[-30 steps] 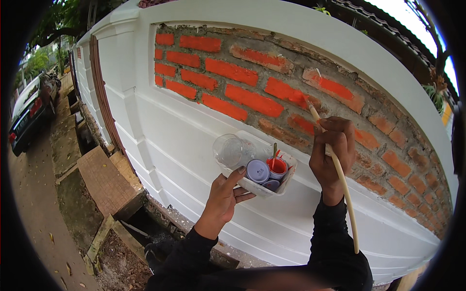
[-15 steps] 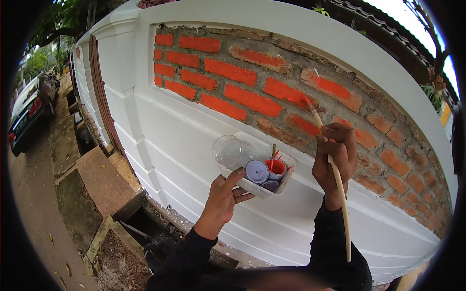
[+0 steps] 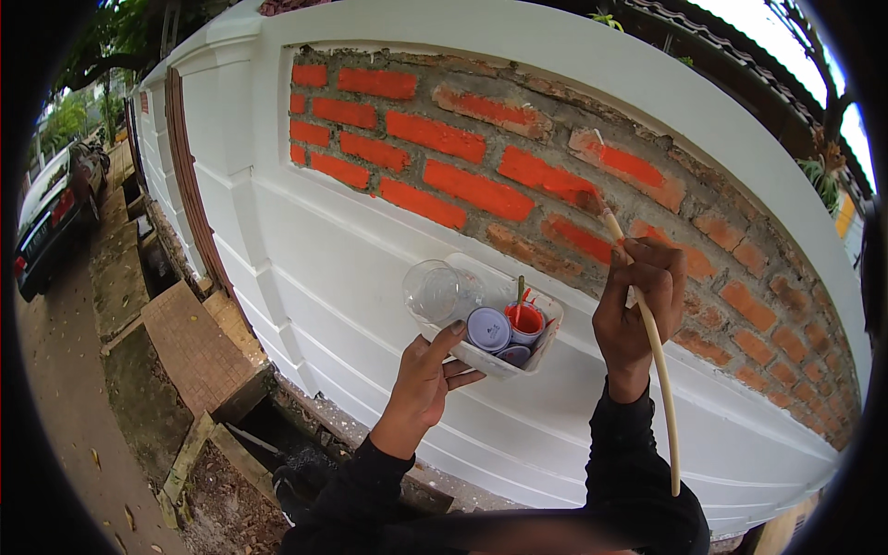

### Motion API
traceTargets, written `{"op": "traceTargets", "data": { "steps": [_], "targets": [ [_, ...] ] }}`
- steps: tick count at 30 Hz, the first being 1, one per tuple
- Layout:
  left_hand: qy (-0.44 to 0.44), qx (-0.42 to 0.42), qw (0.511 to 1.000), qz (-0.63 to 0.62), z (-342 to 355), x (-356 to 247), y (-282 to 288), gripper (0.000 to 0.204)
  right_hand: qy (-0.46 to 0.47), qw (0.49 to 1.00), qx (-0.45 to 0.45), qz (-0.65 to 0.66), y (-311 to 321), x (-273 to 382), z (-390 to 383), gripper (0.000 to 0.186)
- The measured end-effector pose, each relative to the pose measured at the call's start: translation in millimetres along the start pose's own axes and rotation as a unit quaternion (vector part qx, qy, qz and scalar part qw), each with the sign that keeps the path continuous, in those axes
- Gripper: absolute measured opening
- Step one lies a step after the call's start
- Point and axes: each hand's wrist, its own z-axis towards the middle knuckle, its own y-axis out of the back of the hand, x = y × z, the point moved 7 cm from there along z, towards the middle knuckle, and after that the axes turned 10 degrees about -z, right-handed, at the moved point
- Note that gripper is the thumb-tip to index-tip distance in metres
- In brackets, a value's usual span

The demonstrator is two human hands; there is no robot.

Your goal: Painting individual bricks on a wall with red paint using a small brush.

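Observation:
A long pale-handled paintbrush [image 3: 660, 361] is pinched in my right hand [image 3: 640, 301], its bristles touching the right end of an orange-red painted brick [image 3: 546, 175]. My left hand [image 3: 421, 384] grips the near left side of a white plastic tray [image 3: 495, 364], thumb over the rim. Inside the tray sit an open can of orange-red paint [image 3: 527, 320] with a stick standing in it, a closed can with a lilac-white lid [image 3: 488, 329] and another can [image 3: 514, 354] partly hidden. A clear plastic cup [image 3: 442, 289] rests at the tray's left side.
The brick panel [image 3: 712, 319] is set in a white wall [image 3: 361, 231]; bricks at left are painted, those at right mostly bare. Below runs an open drain [image 3: 305, 444] beside a tiled slab [image 3: 199, 342]. A parked car [image 3: 55, 217] stands far left.
The brush tip has moved slightly right along the brick, and my right hand has shifted a little with it. The tray and my left hand have stayed about where they were.

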Motion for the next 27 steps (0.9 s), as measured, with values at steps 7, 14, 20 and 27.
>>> {"op": "traceTargets", "data": {
  "steps": [7,14,20,27],
  "targets": [
    [-0.003,0.003,1.0,-0.004,2.7,2.4,-1.3,0.053,0.02,0.997,0.055,0.053,-25.4,0.0,3.9,0.022],
    [0.003,-0.011,1.0,0.004,4.0,2.4,10.5,0.05,-0.021,0.996,-0.003,0.081,-21.7,5.2,-3.4,0.021],
    [-0.003,-0.007,1.0,-0.01,1.6,-2.5,12.3,0.049,-0.015,0.999,0.02,0.029,-24.4,6.3,-1.2,0.02],
    [-0.001,-0.009,1.0,0.0,0.7,-6.8,17.3,0.048,0.02,0.995,0.017,0.098,-27.9,17.9,-4.5,0.021]
  ]
}}
